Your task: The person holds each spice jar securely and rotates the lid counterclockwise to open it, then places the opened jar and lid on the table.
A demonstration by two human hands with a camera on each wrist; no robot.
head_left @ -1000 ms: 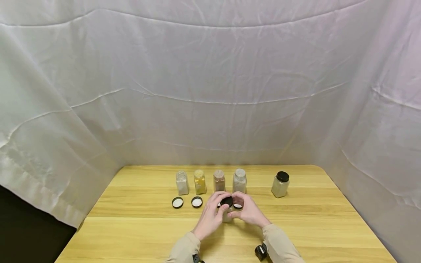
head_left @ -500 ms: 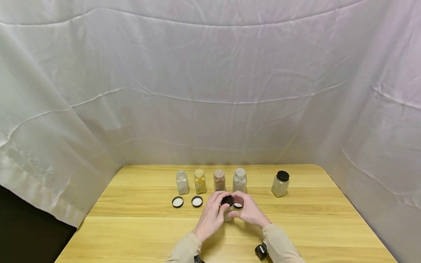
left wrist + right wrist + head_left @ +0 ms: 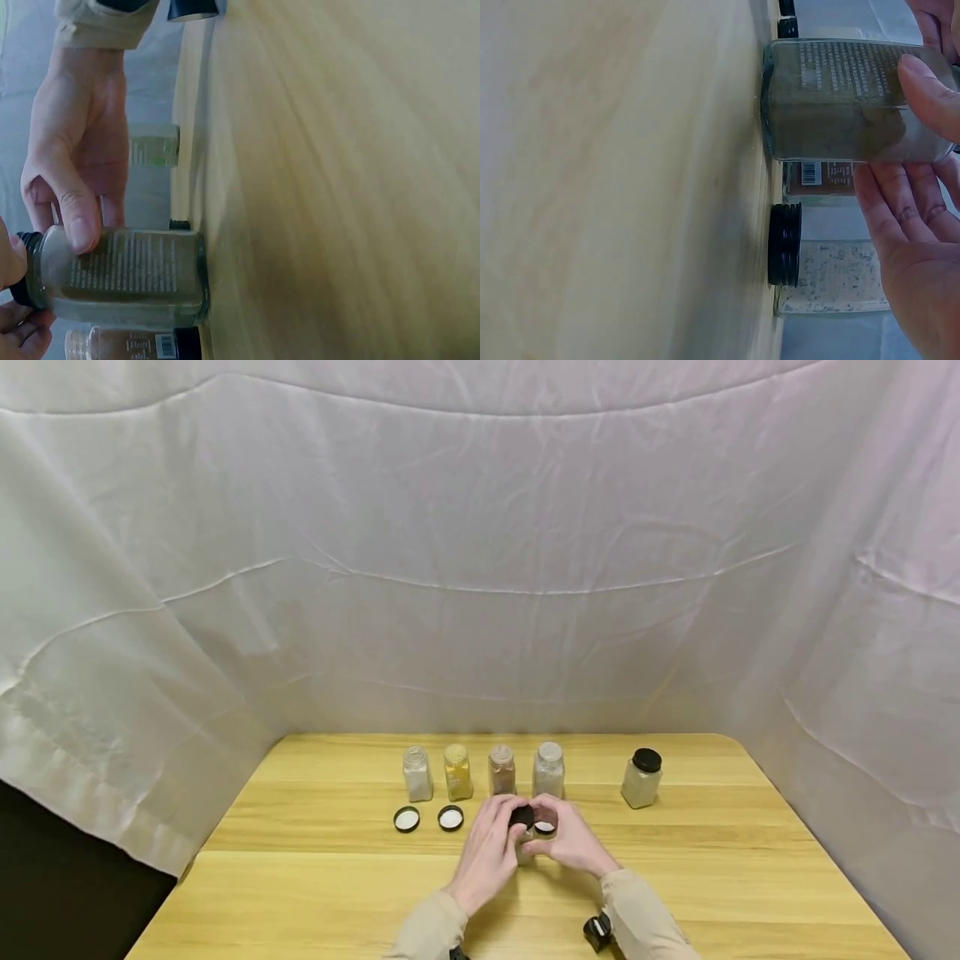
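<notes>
A square glass spice jar [image 3: 832, 97] with brownish-grey contents stands upright on the table between both hands. My left hand [image 3: 486, 852] grips its black lid [image 3: 521, 816] from the left. On the other side, my right hand [image 3: 573, 843] holds the jar's body, its thumb on the printed face in the right wrist view. Just behind stand jars without lids: a white one [image 3: 417, 781], a yellow one [image 3: 458, 777], a reddish-brown one [image 3: 502, 774] and a speckled one [image 3: 549, 772]. Part of the held jar is hidden by fingers in the head view.
Upturned black lids lie before the open jars, such as the far-left lid [image 3: 407, 819], its neighbour [image 3: 451, 817] and one by the right hand [image 3: 544, 828]. A black-lidded jar [image 3: 642, 778] stands at the right. Grey cloth [image 3: 480, 568] hangs behind the wooden table [image 3: 300, 893].
My left hand and forearm have shifted slightly to the right at the lid. My right hand keeps its hold on the jar. The other jars stay in place.
</notes>
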